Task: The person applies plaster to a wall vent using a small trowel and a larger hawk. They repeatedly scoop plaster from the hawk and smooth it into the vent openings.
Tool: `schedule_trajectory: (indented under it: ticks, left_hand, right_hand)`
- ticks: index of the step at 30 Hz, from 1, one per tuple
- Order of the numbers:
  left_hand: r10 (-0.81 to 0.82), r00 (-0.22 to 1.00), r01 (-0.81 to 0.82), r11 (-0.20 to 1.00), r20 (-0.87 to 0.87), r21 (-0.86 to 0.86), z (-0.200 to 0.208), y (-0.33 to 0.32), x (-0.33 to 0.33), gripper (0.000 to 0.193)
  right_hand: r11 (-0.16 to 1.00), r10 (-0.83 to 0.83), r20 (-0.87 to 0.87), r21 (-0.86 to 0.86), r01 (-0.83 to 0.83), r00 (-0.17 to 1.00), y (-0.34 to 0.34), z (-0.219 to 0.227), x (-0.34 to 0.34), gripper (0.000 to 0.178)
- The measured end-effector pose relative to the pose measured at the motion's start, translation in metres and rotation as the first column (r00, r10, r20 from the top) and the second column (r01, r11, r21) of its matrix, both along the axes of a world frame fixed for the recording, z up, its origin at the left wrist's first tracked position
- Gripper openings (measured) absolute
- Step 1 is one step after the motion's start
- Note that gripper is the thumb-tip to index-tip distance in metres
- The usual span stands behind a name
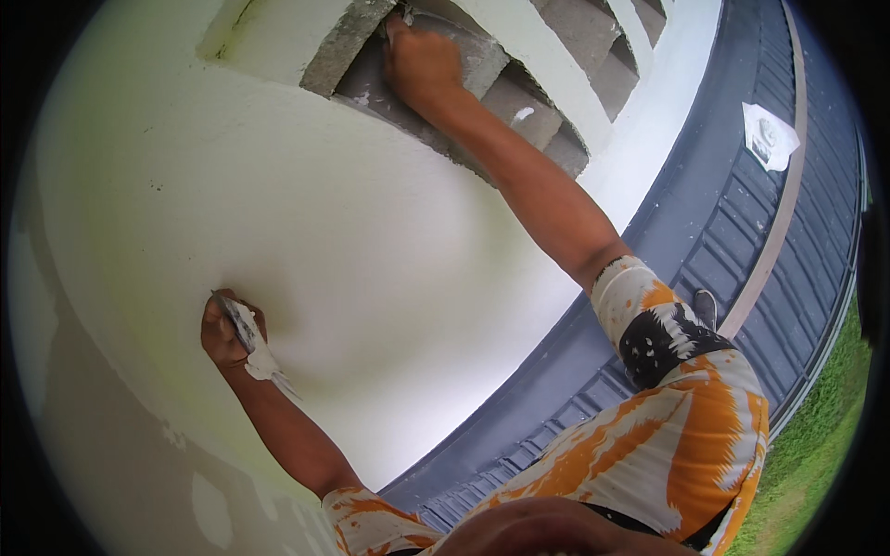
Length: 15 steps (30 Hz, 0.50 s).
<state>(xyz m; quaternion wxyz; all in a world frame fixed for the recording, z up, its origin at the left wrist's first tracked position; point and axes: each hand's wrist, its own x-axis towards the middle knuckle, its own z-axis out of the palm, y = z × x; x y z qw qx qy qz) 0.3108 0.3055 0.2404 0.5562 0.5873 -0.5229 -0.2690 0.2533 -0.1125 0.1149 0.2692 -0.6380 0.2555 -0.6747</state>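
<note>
My left hand (232, 329) is closed around a putty knife (243, 326) smeared with white putty (262, 361). It is in front of the smooth white wall (371, 250), at the left. My right arm stretches up to the opening with bare grey blocks (484, 63) in the wall. There my right hand (424, 67) is closed, with its fingertips at the opening's upper left edge. A small light-coloured thing shows at those fingertips, too unclear to name. White smears mark some of the grey block faces.
Dark ribbed roof sheeting (732, 222) runs along the wall's right side, with a long wooden strip (783, 195) on it. A white bag (769, 136) lies beside the strip. My shoe (705, 308) stands on the sheeting. Grass (816, 454) shows past the roof edge.
</note>
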Motion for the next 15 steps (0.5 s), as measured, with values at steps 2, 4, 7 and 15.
schedule_trajectory:
  ticks: [2,4,7,15]
  left_hand:
    - [0.030,0.999,-0.030,0.999,0.019,0.037,0.002,-0.003,-0.006,0.030]
    - [0.032,0.997,-0.031,0.999,0.064,-0.013,-0.004,-0.005,-0.002,0.030]
    - [0.019,0.999,-0.020,1.000,0.048,0.023,-0.001,-0.004,0.003,0.029]
    - [0.007,0.999,-0.008,0.999,0.034,0.035,0.000,0.000,0.009,0.032]
  right_hand:
    - [0.997,0.066,-0.034,0.030,-0.065,0.997,-0.001,0.004,-0.001,0.018]
    - [0.994,0.103,-0.043,0.024,-0.102,0.994,-0.004,0.005,-0.003,0.018]
    - [0.992,0.127,-0.057,0.004,-0.127,0.990,-0.006,0.001,-0.011,0.020]
    - [0.998,-0.048,0.019,-0.040,0.048,0.999,-0.001,-0.010,-0.003,0.029]
